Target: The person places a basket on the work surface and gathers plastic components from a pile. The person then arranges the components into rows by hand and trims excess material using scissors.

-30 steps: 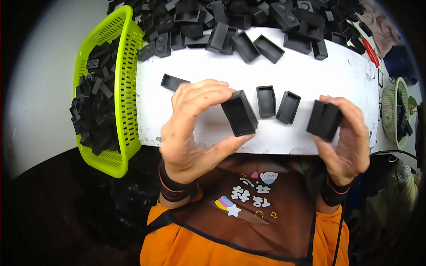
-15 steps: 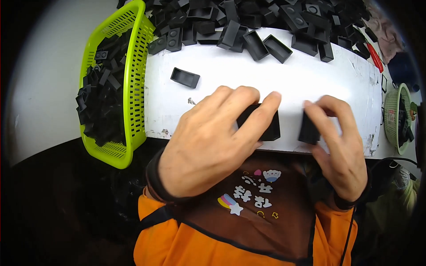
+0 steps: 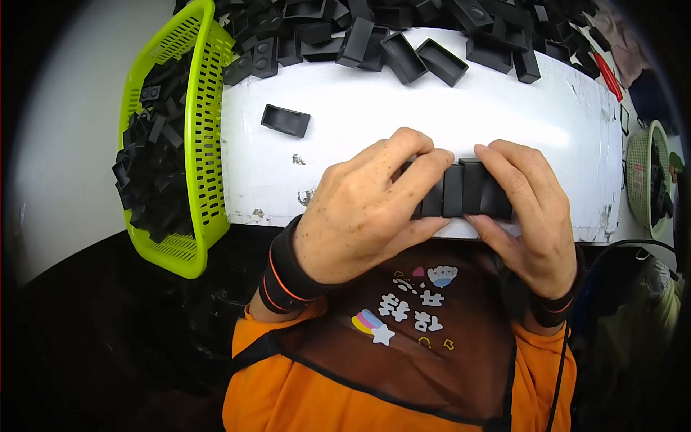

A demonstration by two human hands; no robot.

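Both hands press a row of small black plastic trays (image 3: 461, 191) together at the near edge of the white table (image 3: 360, 115). My left hand (image 3: 360, 212) grips the left end of the row, fingers curled over it. The right end is held by my right hand (image 3: 529, 209). The trays stand side by side on their edges, packed tight. One loose black tray (image 3: 286, 120) lies open side up on the table to the upper left of my hands.
A lime green basket (image 3: 191, 144) full of black parts hangs off the table's left edge. A heap of black trays (image 3: 403, 36) covers the far side of the table. A pale green basket (image 3: 644, 173) sits at the right.
My two hands have closed in toward each other, bringing the separate black trays together into one tight row at the table's near edge.
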